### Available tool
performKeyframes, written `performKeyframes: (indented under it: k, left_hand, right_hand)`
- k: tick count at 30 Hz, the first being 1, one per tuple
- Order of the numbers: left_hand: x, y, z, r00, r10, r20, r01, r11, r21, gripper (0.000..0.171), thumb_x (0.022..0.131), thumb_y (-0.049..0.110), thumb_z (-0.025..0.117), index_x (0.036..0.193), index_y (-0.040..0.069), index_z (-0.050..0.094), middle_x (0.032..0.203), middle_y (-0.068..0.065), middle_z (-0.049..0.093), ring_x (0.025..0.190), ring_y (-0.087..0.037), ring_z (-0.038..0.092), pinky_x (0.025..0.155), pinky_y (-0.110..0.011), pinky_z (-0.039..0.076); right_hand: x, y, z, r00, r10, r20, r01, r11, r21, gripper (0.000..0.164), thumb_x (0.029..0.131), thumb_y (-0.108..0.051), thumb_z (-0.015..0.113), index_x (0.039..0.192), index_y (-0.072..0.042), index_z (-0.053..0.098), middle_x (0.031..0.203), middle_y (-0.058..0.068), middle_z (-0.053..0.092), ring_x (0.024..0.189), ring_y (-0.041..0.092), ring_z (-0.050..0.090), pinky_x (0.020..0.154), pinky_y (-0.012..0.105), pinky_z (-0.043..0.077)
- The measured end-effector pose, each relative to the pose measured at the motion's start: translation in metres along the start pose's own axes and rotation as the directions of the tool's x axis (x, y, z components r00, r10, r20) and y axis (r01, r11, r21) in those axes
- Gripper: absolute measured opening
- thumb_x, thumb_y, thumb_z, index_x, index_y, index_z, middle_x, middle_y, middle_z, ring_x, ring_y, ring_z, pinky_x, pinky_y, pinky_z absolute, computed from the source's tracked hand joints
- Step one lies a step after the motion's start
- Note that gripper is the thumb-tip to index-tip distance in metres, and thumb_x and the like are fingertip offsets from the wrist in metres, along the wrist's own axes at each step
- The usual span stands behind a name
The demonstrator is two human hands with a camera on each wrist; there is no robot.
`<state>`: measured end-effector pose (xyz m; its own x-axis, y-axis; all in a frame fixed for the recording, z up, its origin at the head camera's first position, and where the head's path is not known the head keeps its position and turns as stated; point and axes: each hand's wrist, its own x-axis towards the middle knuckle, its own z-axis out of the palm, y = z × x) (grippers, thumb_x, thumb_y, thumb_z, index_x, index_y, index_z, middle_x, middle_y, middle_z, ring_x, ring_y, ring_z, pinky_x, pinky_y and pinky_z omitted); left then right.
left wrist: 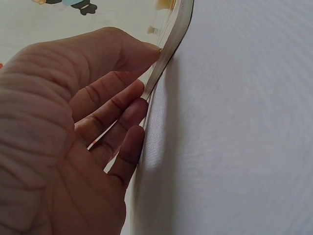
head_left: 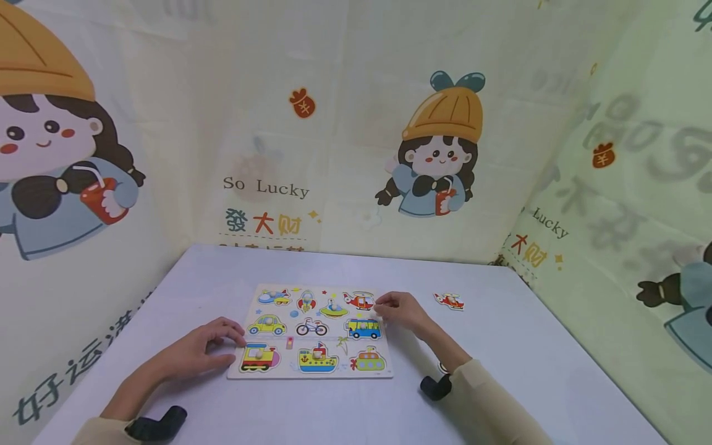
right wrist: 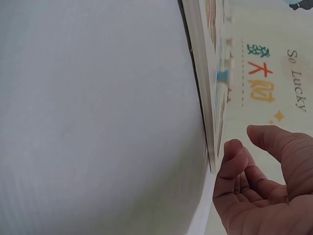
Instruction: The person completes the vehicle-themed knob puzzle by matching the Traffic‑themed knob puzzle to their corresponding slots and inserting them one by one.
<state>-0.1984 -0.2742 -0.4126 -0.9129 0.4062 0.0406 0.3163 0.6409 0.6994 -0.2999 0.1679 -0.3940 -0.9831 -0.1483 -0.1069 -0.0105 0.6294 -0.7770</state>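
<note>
A wooden peg puzzle board [head_left: 295, 373] with vehicle pictures lies on the table. My left hand [head_left: 197, 349] rests at its left side, thumb and fingertips touching the edge; in the left wrist view the thumb [left wrist: 132, 51] meets the board's rim. Over the far right corner is my right hand [head_left: 402, 311], its fingertips beside the red helicopter picture [head_left: 358, 301]. The right wrist view shows the right hand's thumb [right wrist: 274, 139] apart from its bent index finger, with nothing between them. A loose red helicopter piece [head_left: 449, 301] lies on the table to the right of the board.
Another small piece [head_left: 443, 368] shows partly from behind my right forearm. The white table [head_left: 478, 408] runs back to a cloth backdrop [head_left: 345, 185] with cartoon figures, which also stands along both sides. Black wrist camera mounts [head_left: 436, 387] sit at both wrists.
</note>
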Motion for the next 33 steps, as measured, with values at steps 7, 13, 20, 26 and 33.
performKeyframes:
  k: [7,13,20,26,33]
  left_hand:
    - [0.000,0.001,-0.001,1.000,0.012,-0.002,-0.012,1.000,0.007,0.022,0.087,0.022,0.081,0.107,0.024,0.073,0.124,-0.002,0.061,0.120,-0.033,0.055,0.096,-0.038,0.053]
    - [0.000,-0.001,-0.002,1.000,0.016,-0.003,-0.016,1.000,-0.003,0.022,0.087,0.023,0.081,0.107,0.025,0.073,0.125,-0.002,0.060,0.120,-0.033,0.055,0.096,-0.031,0.053]
    - [0.000,-0.002,-0.001,1.000,0.012,-0.001,-0.012,1.000,-0.012,0.021,0.087,0.025,0.081,0.107,0.026,0.073,0.125,-0.001,0.060,0.119,-0.028,0.055,0.096,-0.024,0.050]
    - [-0.002,0.000,0.000,1.000,0.008,0.004,-0.008,1.000,-0.018,0.021,0.088,0.025,0.081,0.107,0.026,0.073,0.125,0.000,0.060,0.119,-0.026,0.055,0.096,-0.022,0.049]
    - [-0.002,-0.001,0.000,1.000,0.003,0.001,-0.003,1.000,-0.018,0.022,0.087,0.021,0.081,0.107,0.024,0.073,0.125,-0.002,0.060,0.120,-0.031,0.055,0.096,-0.028,0.052]
  right_hand:
    - [0.003,0.006,-0.011,0.999,0.041,-0.033,-0.041,0.999,0.008,0.023,0.095,-0.021,0.073,0.112,-0.006,0.072,0.093,0.005,0.069,0.081,0.019,0.060,0.072,0.027,0.051]
    - [0.006,0.013,-0.024,0.996,0.055,-0.070,-0.054,0.998,0.022,0.023,0.096,-0.020,0.073,0.111,-0.003,0.071,0.094,0.008,0.070,0.082,0.019,0.063,0.072,0.028,0.052]
    - [0.009,0.024,-0.034,0.992,0.087,-0.089,-0.085,0.996,0.022,0.025,0.096,-0.021,0.072,0.112,-0.003,0.071,0.097,0.007,0.070,0.083,0.019,0.063,0.074,0.027,0.053]
    - [0.008,0.032,-0.040,0.990,0.107,-0.095,-0.105,0.994,0.027,0.025,0.097,-0.020,0.070,0.113,-0.002,0.070,0.098,0.009,0.071,0.084,0.019,0.064,0.075,0.029,0.053]
    - [0.006,0.037,-0.053,0.986,0.117,-0.122,-0.109,0.992,0.067,0.025,0.097,-0.017,0.070,0.114,0.001,0.070,0.096,0.009,0.072,0.084,0.018,0.064,0.075,0.029,0.052]
